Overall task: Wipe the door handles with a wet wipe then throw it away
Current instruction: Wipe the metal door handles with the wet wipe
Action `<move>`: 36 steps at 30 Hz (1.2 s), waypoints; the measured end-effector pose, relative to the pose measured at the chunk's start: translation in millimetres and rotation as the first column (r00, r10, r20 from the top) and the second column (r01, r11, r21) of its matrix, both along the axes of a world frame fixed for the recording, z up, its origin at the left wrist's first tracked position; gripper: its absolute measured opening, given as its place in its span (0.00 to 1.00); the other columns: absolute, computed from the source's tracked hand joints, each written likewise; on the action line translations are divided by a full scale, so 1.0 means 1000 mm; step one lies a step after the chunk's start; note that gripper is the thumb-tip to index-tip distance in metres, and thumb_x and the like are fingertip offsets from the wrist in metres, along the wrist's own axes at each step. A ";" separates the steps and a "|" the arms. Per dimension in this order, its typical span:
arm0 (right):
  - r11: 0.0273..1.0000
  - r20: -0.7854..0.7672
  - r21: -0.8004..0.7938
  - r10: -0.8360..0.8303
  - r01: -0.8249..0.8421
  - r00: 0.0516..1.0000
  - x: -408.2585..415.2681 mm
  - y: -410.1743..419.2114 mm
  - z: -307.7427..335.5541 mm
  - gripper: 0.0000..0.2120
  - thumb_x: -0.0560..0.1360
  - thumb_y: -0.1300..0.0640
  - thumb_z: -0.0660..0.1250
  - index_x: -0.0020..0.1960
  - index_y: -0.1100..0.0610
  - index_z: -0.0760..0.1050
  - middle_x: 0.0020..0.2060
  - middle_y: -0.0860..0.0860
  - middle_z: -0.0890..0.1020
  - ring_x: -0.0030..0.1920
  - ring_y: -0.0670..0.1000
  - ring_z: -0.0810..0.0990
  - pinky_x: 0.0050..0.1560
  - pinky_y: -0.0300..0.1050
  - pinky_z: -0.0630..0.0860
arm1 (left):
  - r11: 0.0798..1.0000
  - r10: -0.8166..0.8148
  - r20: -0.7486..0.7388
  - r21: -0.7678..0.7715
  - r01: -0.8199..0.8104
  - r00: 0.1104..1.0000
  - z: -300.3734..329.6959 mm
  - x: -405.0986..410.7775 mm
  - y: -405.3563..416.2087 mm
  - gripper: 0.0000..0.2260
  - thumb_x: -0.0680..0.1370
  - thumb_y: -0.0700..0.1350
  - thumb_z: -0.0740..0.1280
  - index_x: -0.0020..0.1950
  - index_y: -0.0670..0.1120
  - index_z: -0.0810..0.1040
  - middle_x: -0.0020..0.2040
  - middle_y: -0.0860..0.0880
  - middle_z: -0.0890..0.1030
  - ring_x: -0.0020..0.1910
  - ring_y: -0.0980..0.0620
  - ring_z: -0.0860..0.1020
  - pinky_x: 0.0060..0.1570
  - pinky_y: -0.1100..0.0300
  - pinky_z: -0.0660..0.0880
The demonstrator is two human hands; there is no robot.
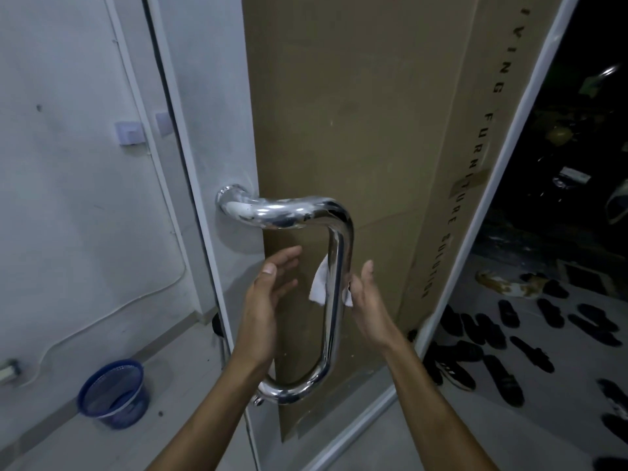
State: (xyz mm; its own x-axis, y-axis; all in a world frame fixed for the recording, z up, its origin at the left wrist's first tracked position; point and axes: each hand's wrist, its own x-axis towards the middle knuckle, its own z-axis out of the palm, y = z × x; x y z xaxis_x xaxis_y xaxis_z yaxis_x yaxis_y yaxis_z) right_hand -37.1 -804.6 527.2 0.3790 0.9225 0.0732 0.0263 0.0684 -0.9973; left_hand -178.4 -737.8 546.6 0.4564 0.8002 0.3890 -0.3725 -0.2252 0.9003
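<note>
- Wipe [319, 283] draped round the vertical bar of the chrome pull handle [334, 294], about halfway down, with one white corner showing left of the bar and a smaller one right of it, against your right hand.
- Your right hand [368, 300] is at the bar's right side, fingers fairly straight; it seems to press the wipe's edge to the metal, though whether it pinches it cannot be told.
- Your left hand [268, 300] hangs open just left of the bar, fingers loose, holding nothing and clear of the wipe.
- Risk: the wipe looks barely held, so it could slide down the slick chrome or drop to the floor if the right hand eases off before the left closes in.
- Risk: the door [217, 96] stands ajar, and a hard rub along the bar could swing it and take the handle out of reach.
- Risk: the top bend and bottom curve near the mounts are easy to miss.
- The blue mesh waste bin [114, 394] sits on the floor near left, well apart from the handle.
- Black capitals run down the cardboard [356, 113] behind the glass: "…IVING FURNITURE SOLUTION", the first word cut off.
- Dark footwear [509, 334] lies outside, far right.
</note>
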 end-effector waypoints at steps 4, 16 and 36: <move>0.986 0.120 0.082 -0.153 0.144 0.981 -0.024 -0.009 -0.031 0.42 0.69 0.21 0.47 0.75 0.43 0.62 0.72 0.46 0.69 0.72 0.42 0.66 0.74 0.48 0.62 | 1.000 -0.019 -0.043 0.013 0.020 0.999 -0.001 0.000 0.003 0.20 0.80 0.53 0.49 0.61 0.53 0.77 0.63 0.56 0.79 0.65 0.57 0.75 0.65 0.50 0.70; 0.831 0.621 0.449 -0.555 0.329 0.553 -0.049 0.019 -0.008 0.38 0.75 0.29 0.41 0.76 0.45 0.27 0.77 0.45 0.33 0.78 0.47 0.38 0.76 0.47 0.47 | 0.995 -0.095 -0.091 0.018 0.097 0.991 -0.001 0.002 0.005 0.24 0.79 0.56 0.48 0.65 0.50 0.76 0.63 0.55 0.79 0.65 0.58 0.74 0.62 0.61 0.71; 0.808 0.760 0.577 -0.584 0.119 0.285 -0.008 0.018 0.002 0.34 0.81 0.37 0.44 0.78 0.49 0.33 0.78 0.45 0.37 0.79 0.51 0.45 0.78 0.51 0.49 | 0.971 -0.229 -0.059 -0.080 0.224 0.972 0.011 0.010 0.001 0.23 0.77 0.58 0.48 0.61 0.52 0.76 0.55 0.58 0.83 0.58 0.61 0.79 0.51 0.70 0.75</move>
State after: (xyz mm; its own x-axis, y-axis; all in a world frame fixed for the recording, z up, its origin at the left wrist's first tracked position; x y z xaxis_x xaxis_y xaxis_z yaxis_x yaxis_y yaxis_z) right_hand -45.6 -786.2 529.1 0.1488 0.5187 0.8419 0.9640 0.1135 -0.2403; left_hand -168.4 -736.9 557.5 0.6523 0.6978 0.2959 -0.3443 -0.0750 0.9358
